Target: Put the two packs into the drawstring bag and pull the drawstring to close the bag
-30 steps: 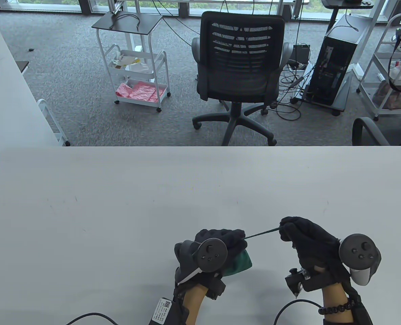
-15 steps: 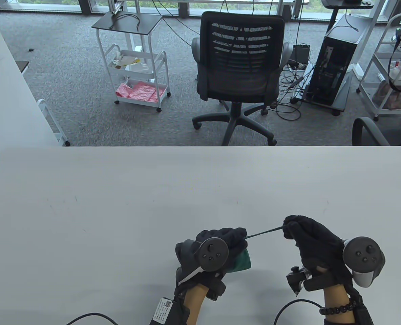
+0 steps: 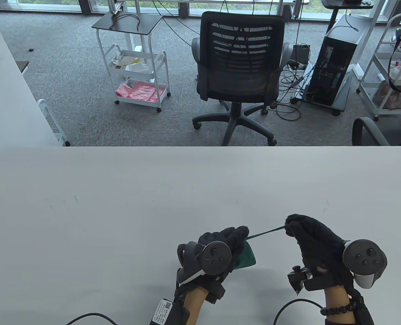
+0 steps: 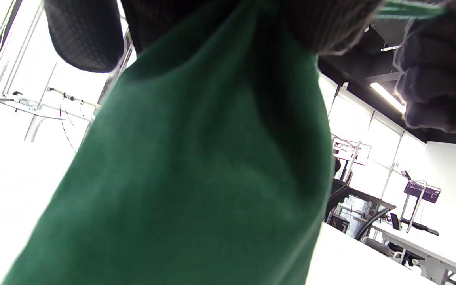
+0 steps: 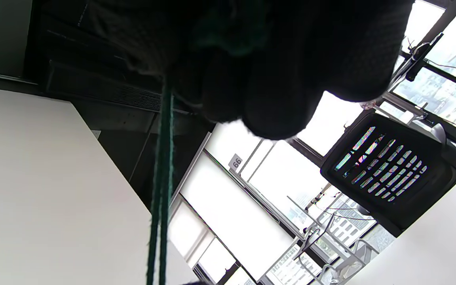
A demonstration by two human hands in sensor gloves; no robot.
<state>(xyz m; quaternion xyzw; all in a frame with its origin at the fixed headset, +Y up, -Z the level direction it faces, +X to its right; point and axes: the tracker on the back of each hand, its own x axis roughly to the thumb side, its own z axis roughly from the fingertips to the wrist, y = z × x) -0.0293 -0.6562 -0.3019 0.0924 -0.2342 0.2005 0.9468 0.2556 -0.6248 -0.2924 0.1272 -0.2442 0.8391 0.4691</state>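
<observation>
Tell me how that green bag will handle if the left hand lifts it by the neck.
The green bag looks like soft cloth, so it would probably sag. Its bulge suggests the contents would hang low. With the cord taut to the right hand, the neck probably stays cinched.

On the white table (image 3: pixel 119 203), toward six o'clock, the left hand (image 3: pixel 220 247) grips the gathered neck of a green bag (image 3: pixel 246 255), fingers curled over it. From the bag's mouth a dark cord (image 3: pixel 266 233) runs taut toward two o'clock to the right hand (image 3: pixel 314 237), which pinches its end. The hands sit apart, the cord stretched between them. Beyond the table at twelve o'clock stands a black office chair (image 3: pixel 241 67); at ten o'clock, a white cart (image 3: pixel 136 67).
</observation>
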